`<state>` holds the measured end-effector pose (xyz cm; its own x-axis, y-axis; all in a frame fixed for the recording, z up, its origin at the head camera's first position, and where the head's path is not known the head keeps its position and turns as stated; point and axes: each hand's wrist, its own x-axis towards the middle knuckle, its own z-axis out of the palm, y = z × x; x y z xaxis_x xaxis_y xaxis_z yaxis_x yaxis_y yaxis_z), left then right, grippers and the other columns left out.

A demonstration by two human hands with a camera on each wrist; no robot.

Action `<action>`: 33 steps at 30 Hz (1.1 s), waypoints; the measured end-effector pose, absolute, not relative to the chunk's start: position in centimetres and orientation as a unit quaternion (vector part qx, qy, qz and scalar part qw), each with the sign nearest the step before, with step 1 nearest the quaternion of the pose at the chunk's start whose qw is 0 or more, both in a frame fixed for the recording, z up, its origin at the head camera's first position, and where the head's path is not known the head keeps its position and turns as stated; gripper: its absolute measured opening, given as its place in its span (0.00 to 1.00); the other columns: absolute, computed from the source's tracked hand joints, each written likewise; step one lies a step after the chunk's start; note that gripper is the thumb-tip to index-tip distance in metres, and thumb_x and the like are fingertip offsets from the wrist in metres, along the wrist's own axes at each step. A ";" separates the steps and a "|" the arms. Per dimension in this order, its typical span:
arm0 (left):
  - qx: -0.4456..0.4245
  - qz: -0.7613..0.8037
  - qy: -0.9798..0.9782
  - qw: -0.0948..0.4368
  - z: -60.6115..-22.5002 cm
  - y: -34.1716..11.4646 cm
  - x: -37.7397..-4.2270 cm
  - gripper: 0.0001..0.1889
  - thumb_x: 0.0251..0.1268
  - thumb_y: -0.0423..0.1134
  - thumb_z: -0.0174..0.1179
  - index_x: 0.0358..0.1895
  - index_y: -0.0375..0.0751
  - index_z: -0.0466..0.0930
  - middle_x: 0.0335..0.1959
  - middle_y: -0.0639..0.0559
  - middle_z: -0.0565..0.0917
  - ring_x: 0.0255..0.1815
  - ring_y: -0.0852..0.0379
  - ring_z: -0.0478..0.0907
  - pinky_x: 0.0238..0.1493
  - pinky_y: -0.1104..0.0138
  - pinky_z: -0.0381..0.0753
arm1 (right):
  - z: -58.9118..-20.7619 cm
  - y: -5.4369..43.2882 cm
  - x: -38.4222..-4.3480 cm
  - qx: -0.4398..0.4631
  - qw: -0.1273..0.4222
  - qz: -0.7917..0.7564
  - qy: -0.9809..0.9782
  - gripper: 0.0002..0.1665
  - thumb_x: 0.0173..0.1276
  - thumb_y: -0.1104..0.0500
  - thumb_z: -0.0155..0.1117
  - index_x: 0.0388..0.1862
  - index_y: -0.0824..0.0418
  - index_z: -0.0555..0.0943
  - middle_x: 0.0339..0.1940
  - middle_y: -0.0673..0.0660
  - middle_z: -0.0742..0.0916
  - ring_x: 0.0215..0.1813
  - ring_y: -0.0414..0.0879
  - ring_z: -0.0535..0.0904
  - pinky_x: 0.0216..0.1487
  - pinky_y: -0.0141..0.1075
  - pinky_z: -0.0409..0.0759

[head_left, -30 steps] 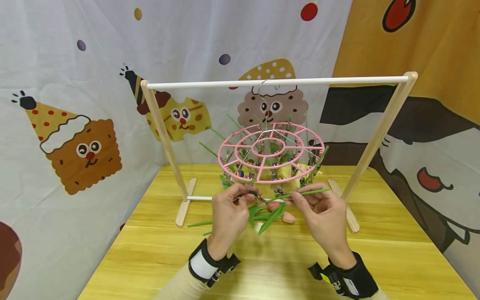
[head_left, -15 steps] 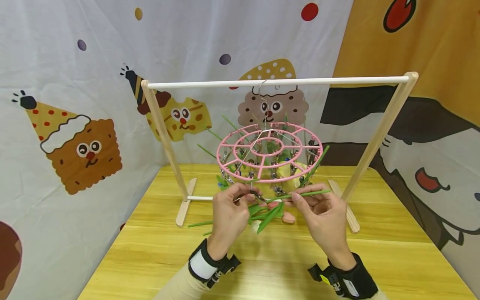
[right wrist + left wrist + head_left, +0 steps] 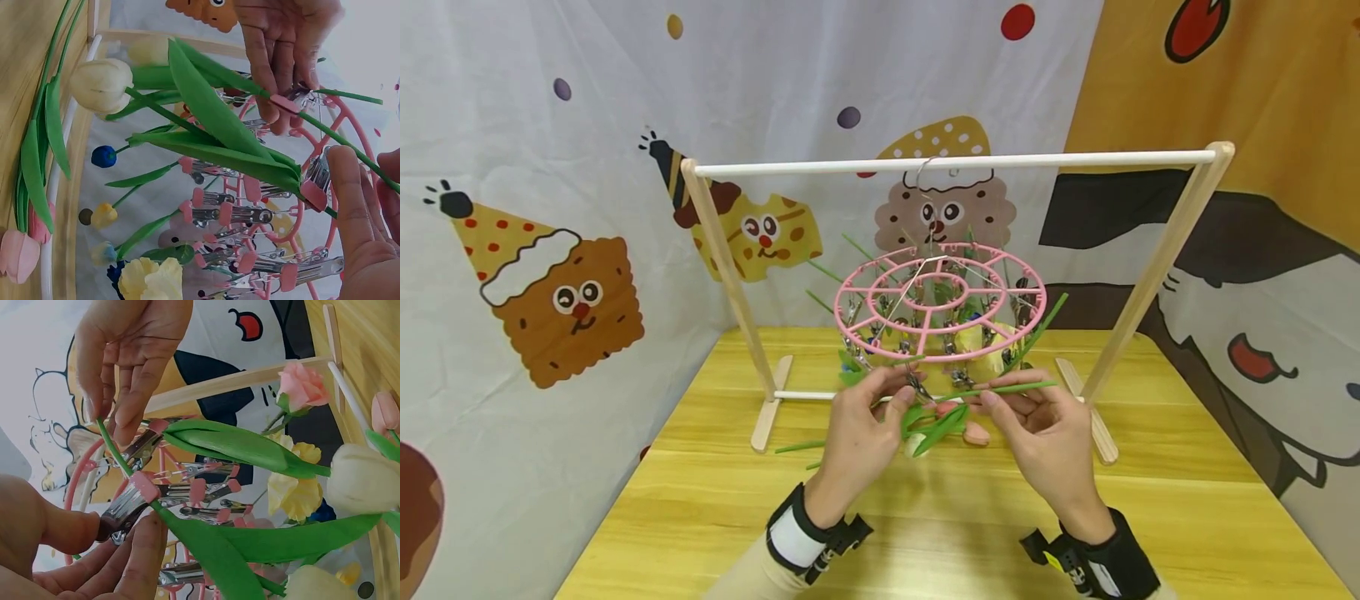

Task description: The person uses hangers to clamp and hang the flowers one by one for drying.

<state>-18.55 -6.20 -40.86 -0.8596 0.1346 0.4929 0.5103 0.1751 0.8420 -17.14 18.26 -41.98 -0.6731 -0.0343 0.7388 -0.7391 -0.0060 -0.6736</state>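
My left hand [image 3: 861,425] has its thumb and fingers at a metal clip with pink tips [image 3: 128,506], which hangs from the round pink clip hanger [image 3: 940,359]. That clip bites on the green stem of an artificial white tulip [image 3: 312,584], whose leaves and bloom point down. With thumb and fingertips my right hand [image 3: 1045,429] pinches the free end of the same stem [image 3: 114,445]. Beside it, another clip [image 3: 314,187] holds a second white tulip [image 3: 103,86]. In the head view the blooms are partly hidden behind leaves and hands.
A wooden stand with a white bar [image 3: 955,161] carries the hanger. Several other clips hold flowers, among them a pink rose [image 3: 303,386], a yellow flower [image 3: 153,278] and a blue bud [image 3: 104,156]. Pink tulips [image 3: 19,256] lie on the wooden table [image 3: 940,533].
My left thumb and fingers have spread slightly, baring more of the clip. The stem's free end and my right hand have barely shifted. The hanger sways a little.
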 end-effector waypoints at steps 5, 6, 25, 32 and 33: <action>-0.217 -0.602 -0.750 0.165 -41.0 -6.4 -18.5 0.17 0.88 0.31 0.67 0.71 0.40 0.89 0.62 0.42 0.96 0.57 0.48 0.97 0.65 0.65 0.96 | -42.1 18.5 -17.0 0.293 0.269 0.633 -0.664 0.18 0.75 0.86 0.67 0.62 0.81 0.83 0.55 0.52 0.97 0.53 0.41 0.99 0.54 0.34 0.97; -0.218 -0.602 -0.750 0.166 -41.0 -6.5 -18.5 0.16 0.88 0.31 0.68 0.71 0.39 0.89 0.62 0.42 0.96 0.57 0.48 0.98 0.65 0.64 0.96 | -42.1 18.5 -16.9 0.291 0.266 0.631 -0.668 0.19 0.75 0.86 0.67 0.62 0.81 0.83 0.55 0.51 0.97 0.54 0.41 0.99 0.55 0.34 0.97; -0.202 -0.535 -0.789 0.224 -41.6 -8.5 -18.2 0.19 0.85 0.32 0.70 0.72 0.34 0.88 0.61 0.40 0.96 0.58 0.49 0.98 0.66 0.62 0.96 | -47.2 19.2 -17.5 0.324 0.265 0.422 -0.804 0.18 0.74 0.74 0.81 0.53 0.53 0.94 0.41 0.50 0.97 0.40 0.36 0.94 0.44 0.26 0.93; -0.183 -0.493 -0.815 0.245 -42.7 -9.7 -17.9 0.13 0.86 0.34 0.71 0.65 0.40 0.91 0.65 0.44 0.96 0.63 0.46 0.96 0.67 0.58 0.96 | -48.9 18.1 -19.1 0.318 0.186 0.300 -0.880 0.14 0.79 0.68 0.79 0.59 0.58 0.94 0.52 0.54 0.96 0.48 0.43 0.95 0.47 0.35 0.97; -0.181 -0.484 -0.818 0.251 -42.9 -9.9 -17.9 0.13 0.86 0.35 0.71 0.66 0.39 0.90 0.65 0.44 0.95 0.64 0.45 0.96 0.67 0.57 0.96 | -49.1 17.9 -19.5 0.321 0.174 0.287 -0.886 0.15 0.79 0.68 0.79 0.61 0.60 0.93 0.54 0.57 0.96 0.50 0.46 0.96 0.50 0.37 0.97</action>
<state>-17.85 -9.86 -42.92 -0.8085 0.0543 0.5860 0.5398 0.4651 0.7017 -19.47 17.94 -49.08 -0.7339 -0.4677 0.4926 -0.6678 0.6294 -0.3973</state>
